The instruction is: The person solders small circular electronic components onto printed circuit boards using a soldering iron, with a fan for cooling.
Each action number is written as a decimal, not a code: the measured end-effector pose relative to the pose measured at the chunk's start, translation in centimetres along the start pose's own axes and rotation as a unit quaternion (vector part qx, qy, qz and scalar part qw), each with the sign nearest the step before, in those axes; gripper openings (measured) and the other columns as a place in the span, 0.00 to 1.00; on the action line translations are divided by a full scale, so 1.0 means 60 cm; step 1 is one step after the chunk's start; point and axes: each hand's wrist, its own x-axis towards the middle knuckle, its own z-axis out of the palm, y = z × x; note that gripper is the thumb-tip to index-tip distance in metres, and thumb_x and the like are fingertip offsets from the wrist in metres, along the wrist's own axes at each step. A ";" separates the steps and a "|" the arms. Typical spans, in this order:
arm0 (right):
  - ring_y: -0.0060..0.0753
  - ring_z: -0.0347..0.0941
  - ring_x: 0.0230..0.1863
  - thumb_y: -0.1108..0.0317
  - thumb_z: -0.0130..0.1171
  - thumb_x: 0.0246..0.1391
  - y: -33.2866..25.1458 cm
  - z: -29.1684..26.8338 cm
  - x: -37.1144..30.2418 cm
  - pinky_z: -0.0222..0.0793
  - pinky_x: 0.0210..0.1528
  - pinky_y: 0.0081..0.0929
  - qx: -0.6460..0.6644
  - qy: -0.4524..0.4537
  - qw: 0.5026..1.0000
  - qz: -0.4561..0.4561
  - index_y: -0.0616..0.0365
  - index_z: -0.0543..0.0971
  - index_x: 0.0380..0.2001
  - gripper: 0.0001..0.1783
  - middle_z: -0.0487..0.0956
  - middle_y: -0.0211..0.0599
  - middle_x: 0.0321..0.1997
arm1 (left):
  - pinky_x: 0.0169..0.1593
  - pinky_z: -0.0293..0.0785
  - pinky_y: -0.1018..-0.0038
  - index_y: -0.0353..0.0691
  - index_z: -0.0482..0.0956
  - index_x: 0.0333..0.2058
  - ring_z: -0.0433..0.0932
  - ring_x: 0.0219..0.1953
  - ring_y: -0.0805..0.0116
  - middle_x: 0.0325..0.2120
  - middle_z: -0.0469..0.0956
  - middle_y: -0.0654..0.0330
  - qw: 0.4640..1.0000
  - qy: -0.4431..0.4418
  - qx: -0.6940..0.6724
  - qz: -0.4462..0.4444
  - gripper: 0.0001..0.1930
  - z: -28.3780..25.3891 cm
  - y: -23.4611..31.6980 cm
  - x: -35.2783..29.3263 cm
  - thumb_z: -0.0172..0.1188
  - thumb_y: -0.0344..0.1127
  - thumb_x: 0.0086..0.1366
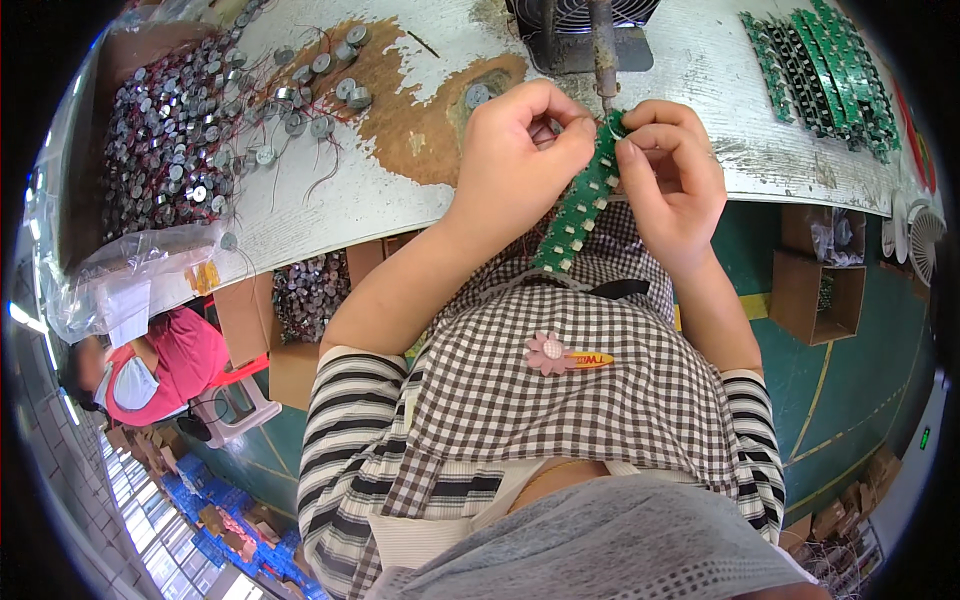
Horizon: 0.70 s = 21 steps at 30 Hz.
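Note:
A long strip of green circuit board (pixel 582 208) with rows of white connectors runs from my lap up to the table's front edge. My right hand (pixel 675 165) is closed on the strip's upper right edge, thumb and fingers pinched. On its other side my left hand (pixel 525 145) is closed in a pinch at the strip's upper left edge; what lies between its fingertips is hidden. Just above the strip's far end, a metal rod with a narrow tip, like a soldering iron (pixel 604 55), points down. A small round metal part (pixel 477 95) lies beyond my left hand.
At the left a box (pixel 85 150) holds many round metal parts with red wires; more lie loose beside it. A black fan (pixel 570 30) stands at the back. Several green board strips (pixel 825 75) lie back right. Cardboard boxes (pixel 815 290) sit below the table. A person in pink (pixel 180 365) sits left.

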 end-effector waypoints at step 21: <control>0.20 0.73 0.25 0.84 0.59 0.46 0.000 0.007 -0.003 0.71 0.23 0.15 0.002 0.007 1.000 0.007 0.67 0.73 0.28 0.05 0.75 0.42 0.37 | 0.23 0.63 0.84 0.32 0.76 0.25 0.67 0.20 0.85 0.18 0.74 0.67 0.999 -0.027 0.018 -0.020 0.04 -0.005 0.008 -0.001 0.61 0.26 0.53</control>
